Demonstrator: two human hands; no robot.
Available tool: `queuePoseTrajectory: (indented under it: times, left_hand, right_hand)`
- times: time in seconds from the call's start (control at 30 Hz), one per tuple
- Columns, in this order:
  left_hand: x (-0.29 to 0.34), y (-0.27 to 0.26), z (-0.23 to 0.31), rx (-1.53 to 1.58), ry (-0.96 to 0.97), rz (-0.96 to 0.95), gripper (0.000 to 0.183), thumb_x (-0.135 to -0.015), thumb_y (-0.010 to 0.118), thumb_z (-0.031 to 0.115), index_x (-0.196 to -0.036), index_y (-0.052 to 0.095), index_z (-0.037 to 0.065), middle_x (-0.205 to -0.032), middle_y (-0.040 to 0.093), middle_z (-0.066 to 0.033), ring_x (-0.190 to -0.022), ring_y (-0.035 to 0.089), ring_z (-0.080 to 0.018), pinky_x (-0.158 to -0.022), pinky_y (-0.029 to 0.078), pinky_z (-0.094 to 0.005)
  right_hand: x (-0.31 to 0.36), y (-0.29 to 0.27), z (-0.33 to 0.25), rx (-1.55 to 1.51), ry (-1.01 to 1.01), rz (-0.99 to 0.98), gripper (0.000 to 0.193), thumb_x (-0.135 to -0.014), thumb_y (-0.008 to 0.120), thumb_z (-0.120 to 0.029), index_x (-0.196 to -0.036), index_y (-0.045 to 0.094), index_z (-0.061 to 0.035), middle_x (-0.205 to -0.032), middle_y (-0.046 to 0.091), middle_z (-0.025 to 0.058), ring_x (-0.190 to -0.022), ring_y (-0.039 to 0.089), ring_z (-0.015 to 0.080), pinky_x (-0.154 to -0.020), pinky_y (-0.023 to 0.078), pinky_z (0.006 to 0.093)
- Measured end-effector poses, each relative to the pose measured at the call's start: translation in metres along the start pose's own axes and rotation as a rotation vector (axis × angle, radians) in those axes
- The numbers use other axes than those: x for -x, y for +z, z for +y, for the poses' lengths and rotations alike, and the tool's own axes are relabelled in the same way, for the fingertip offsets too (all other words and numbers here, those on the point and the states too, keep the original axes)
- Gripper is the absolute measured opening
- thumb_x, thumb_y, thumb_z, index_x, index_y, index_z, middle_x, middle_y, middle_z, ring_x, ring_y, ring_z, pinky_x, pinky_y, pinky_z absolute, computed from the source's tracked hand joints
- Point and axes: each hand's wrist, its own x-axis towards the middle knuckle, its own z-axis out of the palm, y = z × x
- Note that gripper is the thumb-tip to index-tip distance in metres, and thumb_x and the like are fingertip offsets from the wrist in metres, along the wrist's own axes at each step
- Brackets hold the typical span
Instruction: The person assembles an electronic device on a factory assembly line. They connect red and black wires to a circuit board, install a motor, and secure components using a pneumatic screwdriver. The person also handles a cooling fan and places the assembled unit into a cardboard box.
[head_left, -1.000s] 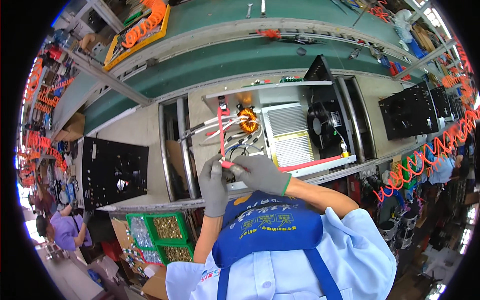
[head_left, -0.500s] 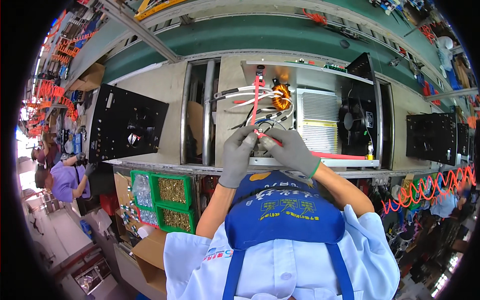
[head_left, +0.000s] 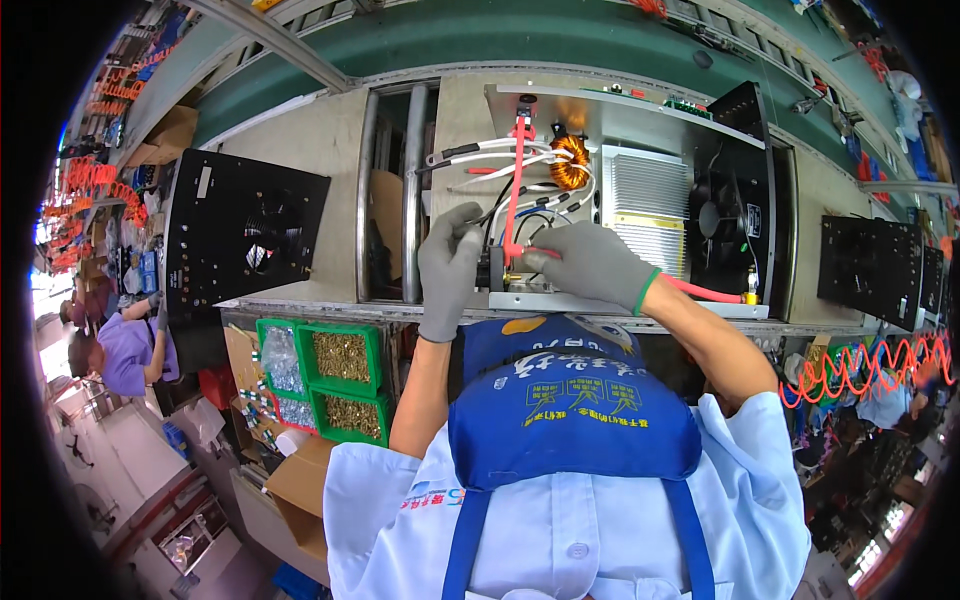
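A metal chassis lies on the bench before me, with an orange copper-wound coil, a silver finned heat sink and white cables inside. My right hand, in a grey glove, pinches a red hose near its bend at the chassis's near left corner. The hose runs from there to a fitting at the far wall. My left hand, gloved too, is beside a black fitting at that corner, its thumb and forefinger apart. Whether it touches the fitting I cannot tell.
A black perforated panel unit stands to the left, another black unit to the right. Metal rollers cross the bench left of the chassis. Green bins of brass fasteners sit at near left. A co-worker stands beyond.
My left hand has let go of the red hose and moved left and slightly up, beside the black fitting. The right hand stays on the hose, shifted a little right.
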Motion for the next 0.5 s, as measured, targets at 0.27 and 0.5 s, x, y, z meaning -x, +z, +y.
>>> queuePoseTrajectory:
  times: [0.27,0.5]
  left_hand:
    - [-0.005,0.019,-0.036,-0.411,0.218,-0.062,0.028,-0.093,0.062,0.018,-0.114,0.066,0.001,-0.104,0.068,-0.0167,-0.085,0.069,-0.0268,-0.075,0.054,-0.0378]
    - [-0.009,0.027,-0.048,-0.333,0.061,0.003,0.028,-0.096,0.053,0.022,-0.101,0.068,-0.001,-0.092,0.067,-0.0196,-0.086,0.066,-0.0366,-0.078,0.050,-0.0443]
  right_hand:
    - [-0.025,0.015,0.009,0.394,0.023,-0.319,0.040,-0.098,0.052,-0.043,-0.107,0.073,-0.0102,-0.090,0.072,0.0166,-0.086,0.071,0.0366,-0.078,0.055,0.0468]
    - [-0.029,0.019,0.029,0.164,-0.061,-0.348,0.037,-0.097,0.056,-0.036,-0.108,0.070,-0.0040,-0.097,0.071,0.0172,-0.092,0.069,0.0357,-0.080,0.053,0.0463]
